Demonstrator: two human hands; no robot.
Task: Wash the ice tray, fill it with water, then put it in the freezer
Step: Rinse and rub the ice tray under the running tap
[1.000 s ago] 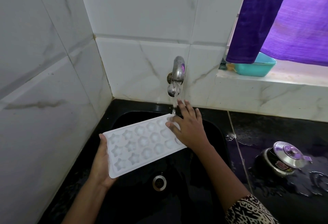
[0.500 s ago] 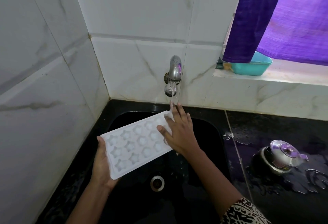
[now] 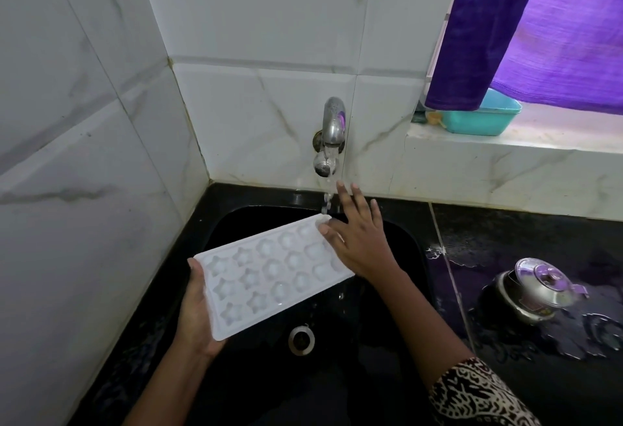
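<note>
A sleeve (image 3: 478, 395) in a dense black-and-cream squiggle print covers the right arm at the lower right of the frame. Right hand (image 3: 364, 243), left hand (image 3: 194, 314) and both forearms are bare.

The tray (image 3: 269, 274) is white plastic, three rows of star and round moulds facing up; it hangs slantwise over the sink (image 3: 408, 257), near end gripped by the left hand (image 3: 195, 311); water (image 3: 327, 198) strikes its far corner.

One ice tray (image 3: 269, 274), two hands (image 3: 197, 311) (image 3: 360, 240), one tap (image 3: 332, 129), one tub (image 3: 482, 120).
</note>
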